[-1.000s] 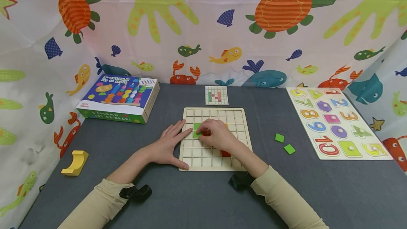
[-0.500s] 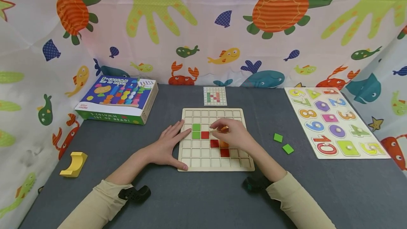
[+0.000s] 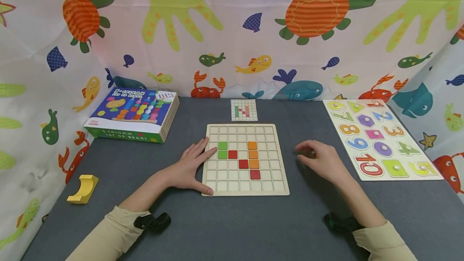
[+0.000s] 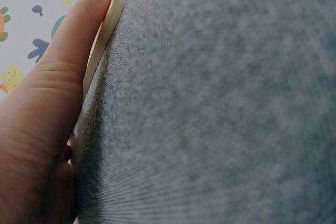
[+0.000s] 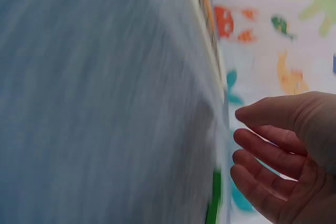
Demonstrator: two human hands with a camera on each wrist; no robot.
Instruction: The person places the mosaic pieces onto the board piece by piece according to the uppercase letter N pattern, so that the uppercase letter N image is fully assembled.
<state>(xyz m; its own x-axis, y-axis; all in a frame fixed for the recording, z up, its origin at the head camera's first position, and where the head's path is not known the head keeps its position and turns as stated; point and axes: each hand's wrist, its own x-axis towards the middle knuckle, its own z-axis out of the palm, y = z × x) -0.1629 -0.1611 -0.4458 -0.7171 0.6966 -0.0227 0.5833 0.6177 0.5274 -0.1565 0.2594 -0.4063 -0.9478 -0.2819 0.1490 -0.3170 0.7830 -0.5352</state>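
A pale wooden grid board (image 3: 237, 182) lies flat on the table. My left hand (image 3: 188, 164) rests spread along its left edge; the thumb (image 4: 63, 56) lies against the board's edge (image 4: 107, 24) in the left wrist view. Two green square tiles (image 3: 222, 145), several orange tiles in a column (image 3: 253, 154) and a diagonal of red tiles (image 3: 243, 164) sit in its cells. My right hand (image 3: 320, 160) hovers right of the board with loosely bent fingers and nothing between them. Two loose green tiles (image 5: 212, 198) show below it in the right wrist view; the hand hides them from the head view.
A small grid pattern card (image 3: 244, 110) stands behind the board. Back left is a bead-set box (image 3: 132, 110), with a yellow arched block (image 3: 83, 189) nearer. A number and shape puzzle board (image 3: 380, 140) lies at the right. A printed curtain (image 3: 232, 31) borders the table.
My right hand has let go of a red tile beside the green ones, left the board and moved right over the loose green tiles. The left hand stays on the board's edge.
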